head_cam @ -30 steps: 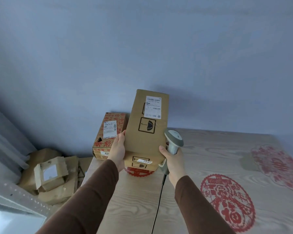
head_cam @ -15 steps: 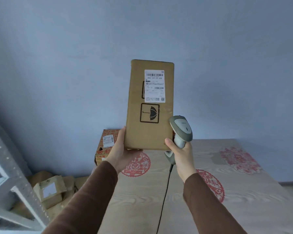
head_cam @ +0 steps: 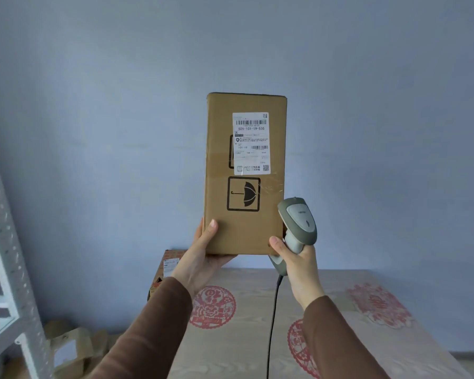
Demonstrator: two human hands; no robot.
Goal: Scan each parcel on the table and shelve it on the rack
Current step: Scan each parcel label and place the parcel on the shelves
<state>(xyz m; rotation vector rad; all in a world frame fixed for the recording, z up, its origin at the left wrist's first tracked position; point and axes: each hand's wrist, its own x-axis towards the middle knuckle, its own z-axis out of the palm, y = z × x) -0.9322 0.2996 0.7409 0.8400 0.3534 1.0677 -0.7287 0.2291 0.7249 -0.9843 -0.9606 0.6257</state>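
While the left hand (head_cam: 203, 258) holds a tall cardboard parcel (head_cam: 245, 173) upright in the air above the bench (head_cam: 230, 337), the right hand (head_cam: 296, 258) holds a handheld scanner (head_cam: 298, 225) just beside the parcel's lower right corner. The left grip is a cradle: the palm supports the bottom edge, the thumb presses flat on the front face, and the fingers are hidden behind the box. The right grip is wrapped around the scanner's handle; the thumb touches the parcel's lower corner, probably to steady it.

The parcel's front faces the camera, so its white shipping label (head_cam: 251, 143), with barcodes and a small square code, can be read. That seems to be why it is raised and turned this way. The scanner's head sits below the label, tilted upward beside the box, so the scan does not look lined up yet.

The parcel is a plain brown rectangular box with slightly rounded corners, shiny clear tape across its middle, and a printed black umbrella symbol (head_cam: 243, 193). The scanner is smooth grey plastic with a lighter panel and a black cable (head_cam: 271, 324) hanging down.

Below, the bench has pale wood grain with red paper-cut decorations. A second, red-patterned parcel (head_cam: 164, 269) rests at its far left corner. A white perforated metal rack (head_cam: 3, 255) stands at the left edge, with crumpled cardboard boxes (head_cam: 71, 346) on the floor.
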